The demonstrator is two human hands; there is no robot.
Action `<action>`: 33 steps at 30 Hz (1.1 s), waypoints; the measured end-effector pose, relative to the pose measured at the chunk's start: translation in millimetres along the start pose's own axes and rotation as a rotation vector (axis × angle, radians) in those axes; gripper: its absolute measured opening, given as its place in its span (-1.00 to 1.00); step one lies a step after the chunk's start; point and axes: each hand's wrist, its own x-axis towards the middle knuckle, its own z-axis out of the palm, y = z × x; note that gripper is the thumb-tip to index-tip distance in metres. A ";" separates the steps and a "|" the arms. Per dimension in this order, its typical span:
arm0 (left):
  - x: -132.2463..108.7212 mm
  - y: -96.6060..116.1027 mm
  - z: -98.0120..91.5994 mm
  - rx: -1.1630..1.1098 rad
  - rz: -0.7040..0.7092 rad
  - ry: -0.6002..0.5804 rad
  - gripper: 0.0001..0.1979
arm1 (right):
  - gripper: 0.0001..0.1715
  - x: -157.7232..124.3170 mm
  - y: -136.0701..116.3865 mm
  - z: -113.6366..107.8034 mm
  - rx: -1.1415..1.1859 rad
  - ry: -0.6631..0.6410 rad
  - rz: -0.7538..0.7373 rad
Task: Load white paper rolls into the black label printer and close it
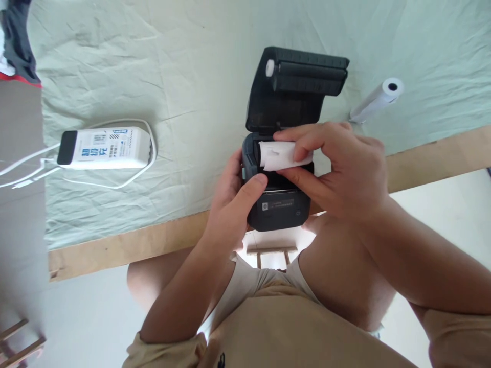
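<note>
A small black printer (279, 209) is held over the table's front edge with its lid (295, 89) swung open and back. My left hand (233, 204) grips the printer's left side, thumb resting on its top. My right hand (341, 168) pinches a white paper roll (278, 155) between thumb and fingers, right at the printer's open paper bay. Whether the roll sits fully in the bay is hidden by my fingers.
A second white paper roll (378, 98) lies on the pale green cloth (192, 61) at the right. A white power bank (103, 148) with a looped white cable (151, 153) lies at the left. The wooden table edge (126, 248) runs in front.
</note>
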 end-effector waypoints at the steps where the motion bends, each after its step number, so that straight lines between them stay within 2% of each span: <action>1: 0.2 0.0 0.4 -0.003 0.008 -0.005 -0.62 | -0.76 -0.4 0.7 0.0 -0.007 -0.008 0.001; 4: 0.9 -0.5 0.1 -0.006 0.023 -0.022 -0.66 | -0.78 -0.3 3.0 -1.7 0.006 -0.019 -0.018; 11: 1.7 -0.7 -1.6 -0.039 0.040 -0.028 -0.80 | -0.82 -0.7 2.8 -6.1 -0.044 0.043 -0.132; 15: 3.1 -1.4 -3.7 -0.017 0.028 -0.042 -0.80 | -0.84 -6.7 0.1 -5.7 -0.074 0.027 -0.165; 21: 3.5 -5.3 -9.3 -0.028 0.066 -0.126 -0.54 | -0.85 -14.6 2.1 -6.8 -0.161 -0.087 -0.198; 26: -1.5 -1.4 -7.2 0.085 0.071 -0.082 -0.13 | -0.89 -14.1 2.1 -11.0 -0.024 -0.054 -0.288; 29: -3.5 2.1 -6.3 0.094 0.041 -0.078 -0.07 | -0.91 -11.6 3.5 -14.9 -0.001 0.120 -0.166; 31: -4.3 3.3 -6.1 0.091 0.028 -0.081 -0.06 | -0.79 -10.2 7.8 -16.0 0.014 0.250 -0.025; 33: -4.8 3.3 -6.0 0.096 0.027 -0.092 -0.05 | -0.57 -9.4 14.6 -15.2 0.071 0.249 0.084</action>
